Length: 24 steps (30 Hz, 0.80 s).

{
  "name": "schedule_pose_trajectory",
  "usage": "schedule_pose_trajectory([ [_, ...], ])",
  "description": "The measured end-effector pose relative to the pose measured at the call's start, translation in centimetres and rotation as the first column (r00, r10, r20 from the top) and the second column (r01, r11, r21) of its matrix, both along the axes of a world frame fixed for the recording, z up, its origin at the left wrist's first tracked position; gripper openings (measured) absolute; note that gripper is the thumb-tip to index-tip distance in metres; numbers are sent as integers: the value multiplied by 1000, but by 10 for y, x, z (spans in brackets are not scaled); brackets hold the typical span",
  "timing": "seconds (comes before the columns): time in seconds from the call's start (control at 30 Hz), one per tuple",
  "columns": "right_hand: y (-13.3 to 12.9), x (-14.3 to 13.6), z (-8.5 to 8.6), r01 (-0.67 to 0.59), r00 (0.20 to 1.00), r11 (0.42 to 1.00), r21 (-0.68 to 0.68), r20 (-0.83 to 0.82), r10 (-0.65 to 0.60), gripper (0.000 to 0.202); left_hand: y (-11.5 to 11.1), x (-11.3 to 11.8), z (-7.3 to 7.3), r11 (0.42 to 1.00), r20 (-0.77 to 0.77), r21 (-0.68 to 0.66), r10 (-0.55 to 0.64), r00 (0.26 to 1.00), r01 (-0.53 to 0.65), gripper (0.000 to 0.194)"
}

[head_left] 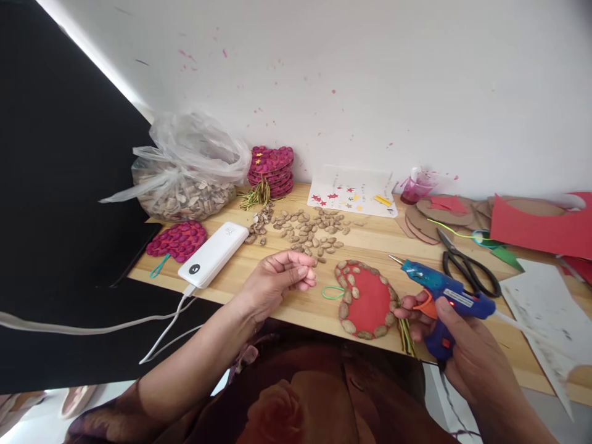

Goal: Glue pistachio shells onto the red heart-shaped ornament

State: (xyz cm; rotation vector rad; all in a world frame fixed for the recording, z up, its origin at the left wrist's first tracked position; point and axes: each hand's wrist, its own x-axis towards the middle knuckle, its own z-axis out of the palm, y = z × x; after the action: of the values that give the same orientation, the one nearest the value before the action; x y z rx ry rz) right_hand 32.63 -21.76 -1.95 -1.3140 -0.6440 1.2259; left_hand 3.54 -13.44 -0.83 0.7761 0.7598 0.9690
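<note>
In my right hand (462, 333) is a blue hot glue gun (446, 290), its nozzle pointing up and left, with fingers around its handle and orange trigger. My left hand (287, 277) hovers left of a red heart-shaped piece (370, 296), thumb and fingertips pinched together; whatever they may hold is hidden. Brown nut shells, pistachio-like, line the heart's rim, and a few more lie inside its upper left. A green cord loop (332, 292) sticks out at the heart's left, and a yellow-green tassel (407, 336) hangs at its right. Loose shells (309, 228) are scattered behind my left hand.
At the back left stand a plastic bag of shells (185, 191) and a stack of purple shell-covered pieces (272, 166). A white power bank (215, 254) trails a cable. Black-handled scissors (467, 265), red sheets (541, 228) and a pink cup (413, 190) are right.
</note>
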Motion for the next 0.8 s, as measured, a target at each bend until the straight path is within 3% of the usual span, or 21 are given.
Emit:
schedule_pose_trajectory([
  [0.23,0,1,-1,2,1000,1000,-12,1,-2,36,4,-14,5,989,-115,147,-18,993,35,28],
  [0.37,-1,0,2,10,1000,999,-40,17,-9,37,12,-31,14,945,-324,327,115,939,-3,20],
  [0.43,0,-1,3,15,1000,999,-47,15,-14,37,17,-39,18,891,-487,454,263,833,-17,15],
  [0.5,1,-1,3,27,1000,998,-53,6,-27,38,20,-46,19,806,-608,592,439,661,9,12],
  [0.6,2,-1,2,51,999,996,-74,-12,-52,41,24,-56,19,681,-649,724,619,441,109,16],
  [0.67,2,0,2,57,998,995,-86,-32,-60,44,26,-61,18,637,-645,753,668,372,163,20],
  [0.8,1,0,2,55,996,994,-94,-62,-61,43,27,-68,18,595,-641,767,706,300,240,25],
])
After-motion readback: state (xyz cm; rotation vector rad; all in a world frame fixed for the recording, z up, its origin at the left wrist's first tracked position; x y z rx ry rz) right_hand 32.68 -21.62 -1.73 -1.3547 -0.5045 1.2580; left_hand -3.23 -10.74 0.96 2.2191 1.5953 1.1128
